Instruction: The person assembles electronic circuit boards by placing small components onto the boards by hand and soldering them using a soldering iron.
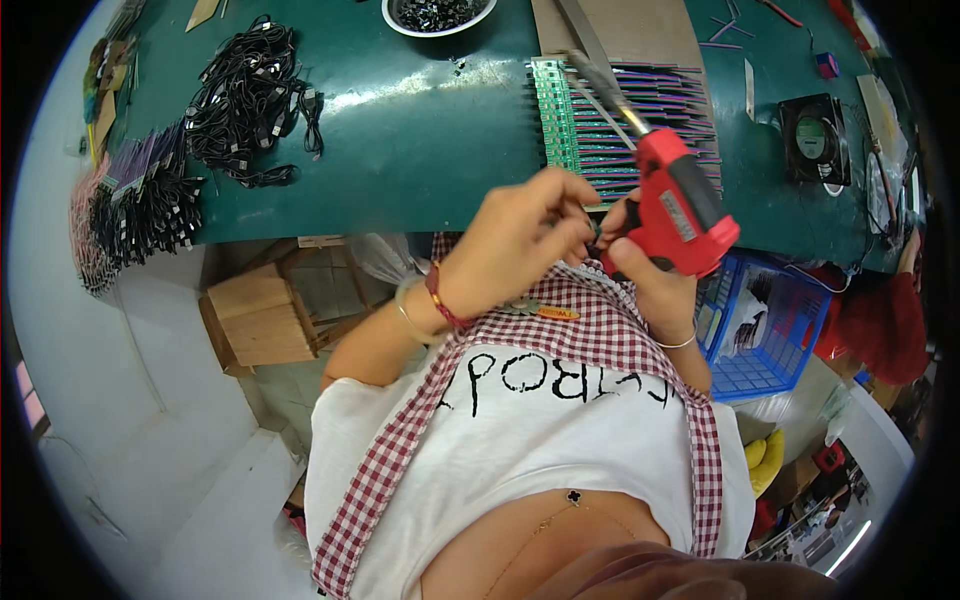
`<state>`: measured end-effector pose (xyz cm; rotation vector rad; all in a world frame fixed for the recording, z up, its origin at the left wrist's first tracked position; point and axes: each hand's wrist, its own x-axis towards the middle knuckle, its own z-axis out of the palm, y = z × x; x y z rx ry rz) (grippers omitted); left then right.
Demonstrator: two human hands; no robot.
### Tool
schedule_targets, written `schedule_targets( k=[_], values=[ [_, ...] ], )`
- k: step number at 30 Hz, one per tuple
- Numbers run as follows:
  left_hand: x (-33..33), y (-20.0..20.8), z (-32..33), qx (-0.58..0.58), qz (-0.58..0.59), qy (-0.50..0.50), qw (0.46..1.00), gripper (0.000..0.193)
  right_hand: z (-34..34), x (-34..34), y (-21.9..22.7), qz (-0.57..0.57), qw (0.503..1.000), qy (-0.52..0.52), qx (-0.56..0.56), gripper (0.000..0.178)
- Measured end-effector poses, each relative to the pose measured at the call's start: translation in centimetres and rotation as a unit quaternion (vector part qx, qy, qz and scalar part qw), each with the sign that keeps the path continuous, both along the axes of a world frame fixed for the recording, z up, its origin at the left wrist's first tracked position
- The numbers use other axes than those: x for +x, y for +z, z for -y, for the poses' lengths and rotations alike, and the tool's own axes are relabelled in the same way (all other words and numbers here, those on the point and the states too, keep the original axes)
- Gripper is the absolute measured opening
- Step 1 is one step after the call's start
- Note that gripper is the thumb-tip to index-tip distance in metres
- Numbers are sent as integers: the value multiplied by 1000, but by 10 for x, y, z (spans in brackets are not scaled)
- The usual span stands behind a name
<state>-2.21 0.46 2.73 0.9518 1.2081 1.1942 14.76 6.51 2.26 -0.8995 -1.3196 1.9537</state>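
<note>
My right hand (650, 275) is wrapped around a red and black soldering gun (682, 205), whose metal barrel points up and to the left over the table. Just left of it, my left hand (520, 230) has its fingers curled together in a pinch at the table's near edge. What those fingers hold, if anything, is too small to make out. Beyond both hands lies a row of small green circuit boards (556, 120), with coloured wires (660, 90) running off to the right. The soldering gun covers part of these wires.
The green table (420, 130) carries a heap of black cables (250, 100) and a white bowl (436, 30) of small dark parts. Bundled wires (150, 200) hang at the left edge. A black fan (815, 140) sits right; a blue crate (765, 340) stands below.
</note>
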Motion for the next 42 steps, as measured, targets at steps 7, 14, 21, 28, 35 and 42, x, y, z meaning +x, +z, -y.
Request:
schedule_targets(
  k=[7, 14, 21, 28, 35, 42],
  values=[
    [8, -10, 18, -46, 69, -37, 996, 13, 6, 4, 1, 108, 987, 96, 71, 25],
    [15, -18, 19, -137, 230, -39, 963, 13, 12, 15, -15, 184, 971, 59, 138, 30],
    [5, -11, 17, -63, -62, -89, 992, 12, 12, 12, -12, 187, 969, 75, 145, 29],
    [-6, -8, 3, -126, -47, -157, 978, 8, 13, 13, -17, 178, 972, 81, 130, 27],
    [-44, -49, -19, -206, 31, -80, 975, 14, 8, 57, -22, 93, 991, 4, 100, 48],
    [-49, -54, -31, -222, 32, -130, 966, 16, 34, 104, -34, 163, 985, -17, 54, 13]
  ],
)
